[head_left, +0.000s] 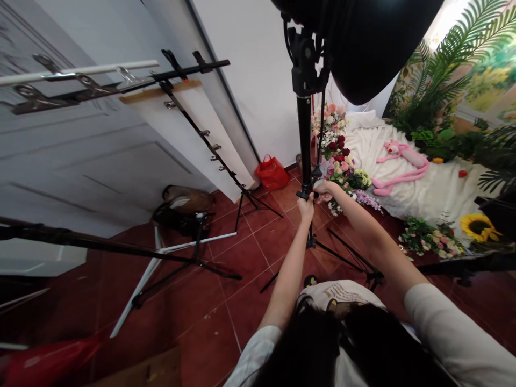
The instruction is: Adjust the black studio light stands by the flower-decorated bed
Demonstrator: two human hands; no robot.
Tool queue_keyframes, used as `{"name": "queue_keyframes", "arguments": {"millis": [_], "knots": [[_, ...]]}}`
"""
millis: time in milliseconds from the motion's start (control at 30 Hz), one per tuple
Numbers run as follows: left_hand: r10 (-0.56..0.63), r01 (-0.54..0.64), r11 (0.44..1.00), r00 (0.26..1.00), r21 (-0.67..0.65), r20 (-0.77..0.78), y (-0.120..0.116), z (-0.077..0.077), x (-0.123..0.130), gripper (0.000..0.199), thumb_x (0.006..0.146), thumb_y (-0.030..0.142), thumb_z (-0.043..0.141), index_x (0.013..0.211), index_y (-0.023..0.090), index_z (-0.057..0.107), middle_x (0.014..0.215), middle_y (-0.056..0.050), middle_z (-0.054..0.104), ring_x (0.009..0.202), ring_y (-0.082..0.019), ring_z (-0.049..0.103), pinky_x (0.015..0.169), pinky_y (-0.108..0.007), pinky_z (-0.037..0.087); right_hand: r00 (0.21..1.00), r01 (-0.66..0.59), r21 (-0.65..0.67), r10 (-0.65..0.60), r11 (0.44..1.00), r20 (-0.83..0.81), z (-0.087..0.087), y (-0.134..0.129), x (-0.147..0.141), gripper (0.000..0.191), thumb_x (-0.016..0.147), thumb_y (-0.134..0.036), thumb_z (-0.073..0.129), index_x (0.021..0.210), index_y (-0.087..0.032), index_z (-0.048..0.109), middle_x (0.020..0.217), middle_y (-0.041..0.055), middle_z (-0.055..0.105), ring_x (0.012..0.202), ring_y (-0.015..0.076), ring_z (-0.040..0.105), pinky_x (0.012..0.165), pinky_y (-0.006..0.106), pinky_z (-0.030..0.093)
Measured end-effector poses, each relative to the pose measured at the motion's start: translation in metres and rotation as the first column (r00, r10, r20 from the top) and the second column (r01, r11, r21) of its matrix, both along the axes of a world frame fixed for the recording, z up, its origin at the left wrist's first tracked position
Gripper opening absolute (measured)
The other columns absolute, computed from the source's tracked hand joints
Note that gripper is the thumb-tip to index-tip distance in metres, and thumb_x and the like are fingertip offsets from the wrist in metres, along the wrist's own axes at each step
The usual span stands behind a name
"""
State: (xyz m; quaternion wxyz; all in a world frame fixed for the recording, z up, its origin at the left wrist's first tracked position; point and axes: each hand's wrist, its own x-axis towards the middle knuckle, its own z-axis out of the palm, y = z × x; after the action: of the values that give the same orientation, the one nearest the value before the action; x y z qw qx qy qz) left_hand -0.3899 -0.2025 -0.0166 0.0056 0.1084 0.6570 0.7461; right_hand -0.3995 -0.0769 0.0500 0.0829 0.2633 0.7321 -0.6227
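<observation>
A black light stand (305, 134) rises upright in front of me, with a large black lamp head (363, 48) at its top. My left hand (306, 207) is closed around the pole just below a black collar. At the same height my right hand (323, 191) is closed at the collar's right side, fingers pinched at its knob, which they partly cover. The stand's legs (342, 258) spread on the floor below my arms.
Left, a rack (201, 131) carries clips and rolled backdrops. Tripod legs and a white pole (137, 295) stand on red tiles. A red bag (272, 173) lies by the wall. Right are flowers (342, 161), white fur cloth, a pink plush toy (407, 161) and a sunflower (478, 227).
</observation>
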Motion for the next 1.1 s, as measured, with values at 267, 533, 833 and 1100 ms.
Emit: {"name": "queue_keyframes", "arguments": {"millis": [267,533,833,1100], "knots": [[-0.003,0.004,1.000,1.000,0.015,-0.026,0.001,-0.002,-0.001,0.073,0.063,0.092,0.056,0.053,0.020,0.051,0.057,-0.004,0.055,0.061,-0.016,0.055,0.060,-0.027,0.043,0.951,-0.248,-0.070,0.257,0.966,0.174,-0.003,0.009,0.026,0.036,0.103,-0.042,0.054,0.078,-0.016,0.059,0.058,0.0015,0.061,0.045,0.0085,0.047,0.045,0.018,0.041],[0.006,-0.005,0.999,0.999,0.039,-0.048,0.004,-0.004,-0.003,0.073,0.061,0.092,0.057,0.054,0.020,0.053,0.058,-0.004,0.057,0.059,-0.016,0.055,0.058,-0.027,0.043,0.962,-0.242,-0.173,0.212,0.955,-0.172,-0.026,0.015,0.055,0.027,0.089,-0.042,0.071,0.097,-0.020,0.059,0.065,-0.0084,0.050,0.051,0.0063,0.041,0.049,0.016,0.036],[-0.010,0.012,0.999,0.999,0.041,-0.038,0.002,-0.005,-0.003,0.067,0.068,0.084,0.062,0.054,0.019,0.053,0.056,-0.003,0.057,0.056,-0.015,0.055,0.055,-0.025,0.042,0.870,-0.338,0.214,0.391,0.916,-0.301,-0.022,0.026,0.059,0.038,0.075,-0.023,0.069,0.112,-0.019,0.061,0.087,-0.0006,0.064,0.078,0.0144,0.060,0.077,0.027,0.053],[0.037,-0.037,0.999,0.999,0.022,-0.009,0.007,-0.004,-0.004,0.032,0.082,0.046,0.070,0.071,0.016,0.067,0.068,-0.006,0.069,0.066,-0.020,0.065,0.065,-0.031,0.053,0.763,-0.118,0.503,0.402,0.856,-0.506,-0.009,-0.031,0.048,0.078,0.065,-0.050,0.086,0.130,-0.018,0.058,0.127,0.0128,0.065,0.122,0.0296,0.061,0.110,0.044,0.047]]}}
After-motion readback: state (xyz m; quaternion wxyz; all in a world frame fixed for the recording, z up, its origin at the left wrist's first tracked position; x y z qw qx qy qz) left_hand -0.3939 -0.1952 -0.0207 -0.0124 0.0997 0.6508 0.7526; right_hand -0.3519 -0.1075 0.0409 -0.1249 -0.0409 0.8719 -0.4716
